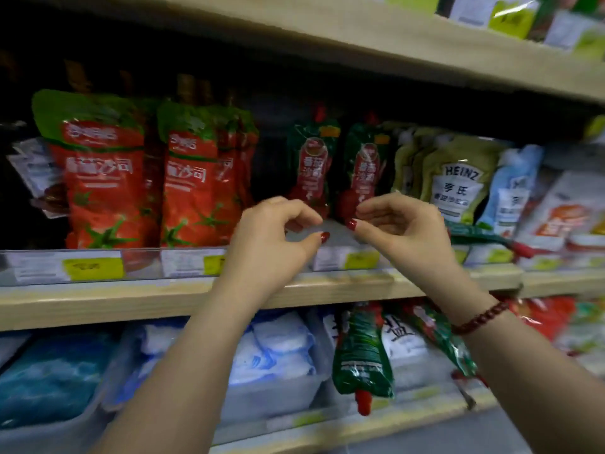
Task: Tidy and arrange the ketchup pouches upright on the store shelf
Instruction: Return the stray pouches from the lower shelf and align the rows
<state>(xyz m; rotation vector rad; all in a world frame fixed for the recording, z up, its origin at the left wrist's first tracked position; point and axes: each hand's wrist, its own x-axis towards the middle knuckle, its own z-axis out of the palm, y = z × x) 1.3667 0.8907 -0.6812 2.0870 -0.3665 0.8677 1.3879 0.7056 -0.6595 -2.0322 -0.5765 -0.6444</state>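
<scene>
Two small green ketchup pouches with red caps stand upright side by side on the middle shelf, the left one and the right one. My left hand hovers just below and in front of the left pouch, fingers loosely curled, holding nothing. In front of the right pouch, my right hand mirrors it and is also empty. Another green pouch lies flat on the shelf at the right. On the lower shelf, two green pouches hang cap down, one below my hands and one beside my right wrist.
Large red ketchup pouches stand at the left of the middle shelf. Heinz pouches and other packs stand to the right. A clear price rail runs along the shelf edge. White and blue bags fill bins below.
</scene>
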